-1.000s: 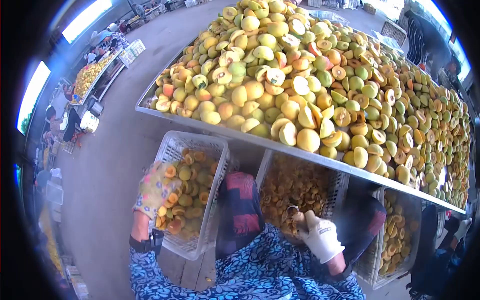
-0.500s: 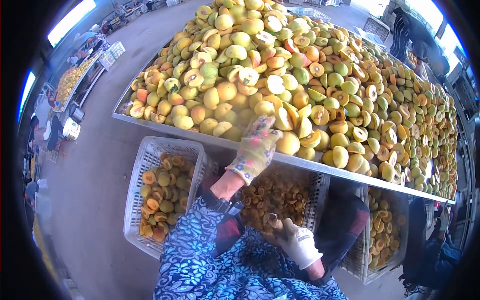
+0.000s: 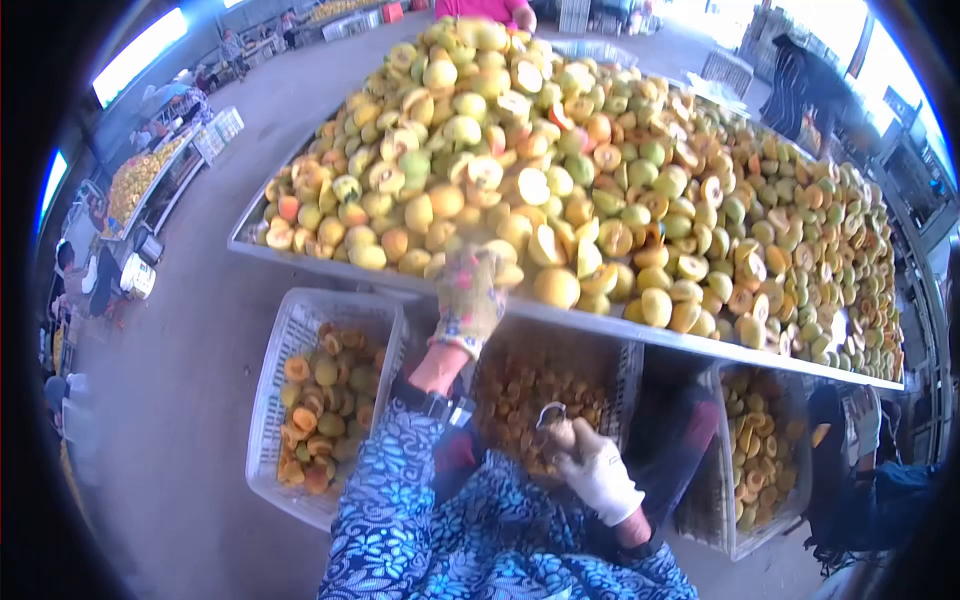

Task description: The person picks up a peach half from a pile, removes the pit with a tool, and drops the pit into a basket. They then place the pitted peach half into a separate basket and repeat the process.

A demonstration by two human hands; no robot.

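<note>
A big heap of halved yellow-green fruit [image 3: 620, 180] lies on a metal-edged table [image 3: 600, 322]. My left hand [image 3: 470, 297], in a flowered glove, reaches over the near edge and touches the fruit there; its fingers are blurred, so I cannot make out a grip. Lower down, my right hand [image 3: 600, 473], in a white glove, is closed around a small tool with a curved metal loop [image 3: 549, 413]. That tool is above a crate of brownish fruit pieces [image 3: 625, 385].
A white crate of fruit halves [image 3: 263, 430] stands at the left, and another crate [image 3: 735, 535] at the right. Beside that one is a co-worker's gloved hand [image 3: 865, 420]. A person in pink [image 3: 485, 8] is behind the heap. A second fruit table [image 3: 160, 185] stands far left.
My left hand has moved left and slightly down along the table edge. My right hand has shifted slightly, and the metal loop now shows. The person in pink has come into view.
</note>
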